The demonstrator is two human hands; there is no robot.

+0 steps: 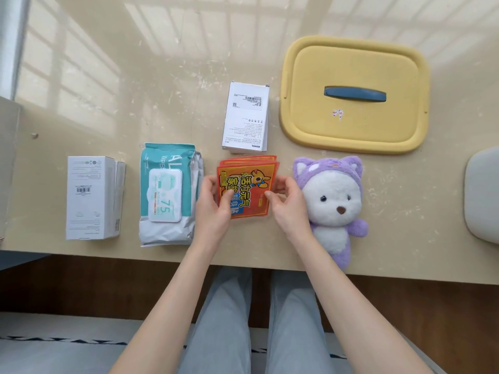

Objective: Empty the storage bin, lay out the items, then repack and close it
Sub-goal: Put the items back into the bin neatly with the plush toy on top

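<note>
We've got the orange packets (pixel 247 184) pinched at 2 side edges, left grip (pixel 213 209) and right grip (pixel 287 206) equally close; the stack's long axis runs away from us, yellow lid (pixel 353 63) beyond the right grip.

Bare forearms, no sleeves; pale blue jeans (pixel 232 319) on legs.

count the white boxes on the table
2. The left box sits at the row's left end, beside the wipes; the far box lies behind the orange packets, left of the lid. Others may be hidden outside the view.
</note>
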